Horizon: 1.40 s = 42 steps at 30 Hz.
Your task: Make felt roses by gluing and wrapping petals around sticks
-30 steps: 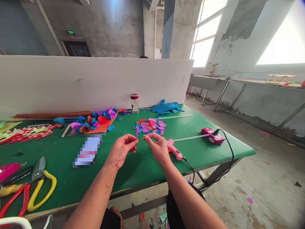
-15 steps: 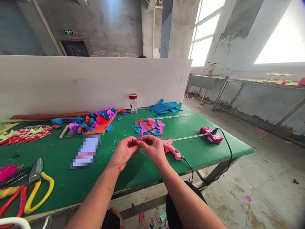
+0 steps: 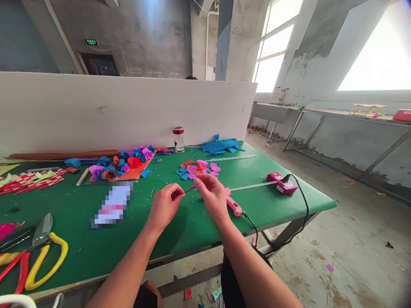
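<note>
Over the green table [image 3: 180, 231], my left hand [image 3: 163, 207] is closed in a pinch on a small rolled pink paper piece [image 3: 190, 188] that points to the right. Just right of it, my right hand [image 3: 210, 194] has its fingers curled with the fingertips at the pink piece's tip. A pile of cut pink, blue and orange paper petals [image 3: 197, 169] lies just beyond the hands. A pink glue gun [image 3: 233, 204] lies on the table beside my right wrist.
Finished paper roses [image 3: 120, 164] sit on an orange sheet at mid left. A glass jar [image 3: 179, 139] stands by the white divider [image 3: 128, 107]. A pink power strip [image 3: 282, 184] with black cable lies right. Scissors and yellow-handled pliers [image 3: 41, 256] lie at the left front.
The pink piece, held upright in my left hand a second ago, now lies sideways. My right hand came in to meet the left and now sits at the piece's tip.
</note>
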Available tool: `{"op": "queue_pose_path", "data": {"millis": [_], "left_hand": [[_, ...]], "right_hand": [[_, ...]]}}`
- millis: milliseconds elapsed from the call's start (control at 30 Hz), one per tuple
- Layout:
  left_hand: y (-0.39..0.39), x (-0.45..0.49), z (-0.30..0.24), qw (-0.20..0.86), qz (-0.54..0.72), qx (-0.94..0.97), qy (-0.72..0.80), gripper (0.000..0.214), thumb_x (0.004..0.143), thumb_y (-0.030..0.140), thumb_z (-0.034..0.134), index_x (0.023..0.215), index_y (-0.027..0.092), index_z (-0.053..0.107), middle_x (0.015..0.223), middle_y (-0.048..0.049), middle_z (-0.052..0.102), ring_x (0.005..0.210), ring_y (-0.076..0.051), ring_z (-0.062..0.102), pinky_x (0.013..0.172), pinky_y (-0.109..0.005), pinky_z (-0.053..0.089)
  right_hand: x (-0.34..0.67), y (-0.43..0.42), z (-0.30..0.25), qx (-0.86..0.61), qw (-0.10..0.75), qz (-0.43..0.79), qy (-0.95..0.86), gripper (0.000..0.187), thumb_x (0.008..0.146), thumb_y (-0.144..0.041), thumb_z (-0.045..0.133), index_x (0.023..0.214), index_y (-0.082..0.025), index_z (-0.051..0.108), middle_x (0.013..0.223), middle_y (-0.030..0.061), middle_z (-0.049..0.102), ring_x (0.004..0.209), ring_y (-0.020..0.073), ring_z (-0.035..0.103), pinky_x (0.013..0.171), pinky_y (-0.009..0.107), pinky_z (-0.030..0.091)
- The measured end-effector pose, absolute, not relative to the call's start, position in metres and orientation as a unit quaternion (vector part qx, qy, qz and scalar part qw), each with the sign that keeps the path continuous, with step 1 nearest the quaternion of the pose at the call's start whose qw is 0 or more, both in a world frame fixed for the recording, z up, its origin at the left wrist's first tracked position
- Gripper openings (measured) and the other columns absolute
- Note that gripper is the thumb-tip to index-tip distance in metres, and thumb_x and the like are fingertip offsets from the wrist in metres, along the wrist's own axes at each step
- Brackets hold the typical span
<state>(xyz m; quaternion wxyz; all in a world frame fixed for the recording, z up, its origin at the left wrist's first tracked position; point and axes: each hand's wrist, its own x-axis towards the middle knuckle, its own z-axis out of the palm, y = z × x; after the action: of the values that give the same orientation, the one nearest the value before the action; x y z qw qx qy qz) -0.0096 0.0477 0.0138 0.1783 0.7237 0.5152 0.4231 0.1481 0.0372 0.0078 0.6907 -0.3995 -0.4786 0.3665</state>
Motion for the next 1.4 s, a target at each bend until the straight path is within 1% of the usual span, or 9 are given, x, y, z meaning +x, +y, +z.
{"op": "queue_pose_path", "data": {"millis": [133,233,333,467,600,733,933,1100,1400], "left_hand": [[0.062,-0.019,0.005,0.243,0.439,0.670,0.547,0.013,0.073,0.034,0.066,0.070,0.022,0.062,0.060,0.0016,0.062,0.056,-0.016,0.057,0.056,-0.026,0.042],[0.073,-0.025,0.000,0.293,0.477,0.625,0.545,0.021,0.072,0.041,0.067,0.071,0.020,0.063,0.059,0.0010,0.061,0.056,-0.016,0.056,0.055,-0.026,0.043],[0.077,-0.026,0.002,0.275,0.496,0.619,0.544,0.025,0.071,0.044,0.069,0.070,0.020,0.065,0.061,0.0005,0.062,0.059,-0.016,0.055,0.057,-0.026,0.040],[0.075,-0.026,0.009,0.283,0.523,0.621,0.510,0.024,0.077,0.044,0.065,0.073,0.020,0.063,0.066,0.0007,0.063,0.065,-0.016,0.057,0.064,-0.027,0.043],[0.073,-0.028,0.012,0.334,0.565,0.611,0.443,0.022,0.087,0.044,0.054,0.081,0.022,0.052,0.067,0.0031,0.059,0.064,-0.015,0.059,0.070,-0.028,0.047],[0.075,-0.036,0.007,0.369,0.552,0.617,0.422,0.019,0.091,0.042,0.046,0.089,0.024,0.047,0.067,0.0042,0.057,0.056,-0.013,0.051,0.061,-0.027,0.043],[0.077,-0.046,0.005,0.372,0.530,0.632,0.427,0.013,0.088,0.036,0.047,0.090,0.023,0.047,0.062,0.0063,0.043,0.054,-0.012,0.037,0.053,-0.025,0.031],[0.074,-0.045,0.014,0.419,0.549,0.606,0.395,0.014,0.089,0.036,0.047,0.089,0.023,0.046,0.063,0.0070,0.039,0.052,-0.011,0.034,0.051,-0.025,0.029],[0.059,-0.050,0.035,0.443,0.573,0.584,0.366,0.014,0.084,0.033,0.052,0.088,0.023,0.043,0.065,0.0059,0.052,0.052,-0.010,0.042,0.054,-0.024,0.033]], "right_hand": [[0.186,0.041,0.019,-0.416,0.770,0.295,-0.383,0.038,0.079,-0.054,0.066,0.074,-0.017,0.064,0.067,-0.0008,0.061,0.059,0.0111,0.049,0.057,0.024,0.043],[0.216,0.049,0.026,-0.430,0.744,0.279,-0.429,0.037,0.077,-0.054,0.069,0.074,-0.017,0.065,0.062,-0.0024,0.059,0.057,0.0106,0.049,0.056,0.023,0.041],[0.231,0.075,0.037,-0.482,0.623,0.265,-0.556,0.039,0.082,-0.054,0.063,0.073,-0.016,0.067,0.061,-0.0005,0.062,0.056,0.0114,0.052,0.055,0.023,0.041],[0.222,0.138,0.050,-0.616,0.338,0.182,-0.688,0.024,0.086,-0.036,0.061,0.076,-0.017,0.071,0.069,0.0010,0.070,0.061,0.0122,0.060,0.059,0.022,0.043],[0.190,0.200,0.044,-0.654,0.245,0.171,-0.695,0.012,0.082,-0.022,0.068,0.073,-0.015,0.072,0.069,0.0030,0.071,0.069,0.0162,0.065,0.063,0.024,0.046],[0.162,0.233,0.022,-0.679,0.180,0.173,-0.691,0.017,0.089,-0.030,0.067,0.096,-0.015,0.069,0.097,0.0057,0.070,0.087,0.0186,0.067,0.076,0.031,0.054],[0.160,0.237,0.015,-0.683,0.206,0.149,-0.685,0.009,0.076,-0.023,0.075,0.083,-0.017,0.074,0.093,0.0088,0.073,0.089,0.0236,0.067,0.067,0.027,0.050],[0.176,0.211,0.032,-0.616,0.260,0.151,-0.728,0.010,0.082,-0.018,0.060,0.085,-0.019,0.070,0.082,0.0042,0.073,0.075,0.0161,0.066,0.062,0.022,0.045],[0.169,0.122,0.046,-0.457,0.281,0.265,-0.801,0.008,0.084,-0.014,0.054,0.085,-0.018,0.059,0.072,-0.0015,0.067,0.064,0.0122,0.061,0.063,0.022,0.048]]}}
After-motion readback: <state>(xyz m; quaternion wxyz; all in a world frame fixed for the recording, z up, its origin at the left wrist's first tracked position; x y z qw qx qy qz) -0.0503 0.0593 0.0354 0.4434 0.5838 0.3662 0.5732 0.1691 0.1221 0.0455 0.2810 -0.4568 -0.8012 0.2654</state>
